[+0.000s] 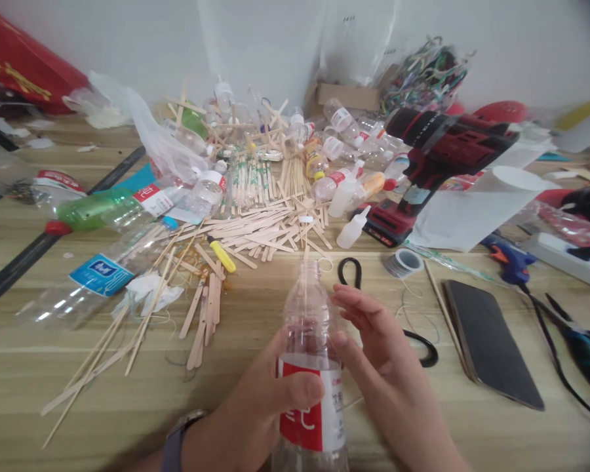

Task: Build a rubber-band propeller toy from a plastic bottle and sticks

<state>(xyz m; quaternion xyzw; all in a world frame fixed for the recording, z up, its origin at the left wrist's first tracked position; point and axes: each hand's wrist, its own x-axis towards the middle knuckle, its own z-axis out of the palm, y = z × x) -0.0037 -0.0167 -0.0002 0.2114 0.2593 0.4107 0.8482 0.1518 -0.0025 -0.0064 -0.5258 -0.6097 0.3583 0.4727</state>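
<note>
My left hand point(263, 393) is wrapped round a clear plastic bottle point(309, 337) with a red and white label, its thumb lying across the label. The bottle stands nearly upright and has no cap. A thin wooden stick point(305, 272) pokes up out of its neck, while the lower part is hard to make out through the plastic. On the bottle's right side, my right hand point(381, 347) has its fingers apart, with the thumb tip close to the wall; whether it touches I cannot tell. Black-handled scissors point(420, 347) lie partly hidden behind the right hand.
Loose craft sticks point(260, 229) cover the table's middle, with several plastic bottles behind. A red cordless drill point(437, 151) stands at right, near a wire spool point(404, 262), a phone point(491, 337), a glue gun point(511, 259) and pliers point(583, 347). A yellow-handled tool point(222, 255) lies left.
</note>
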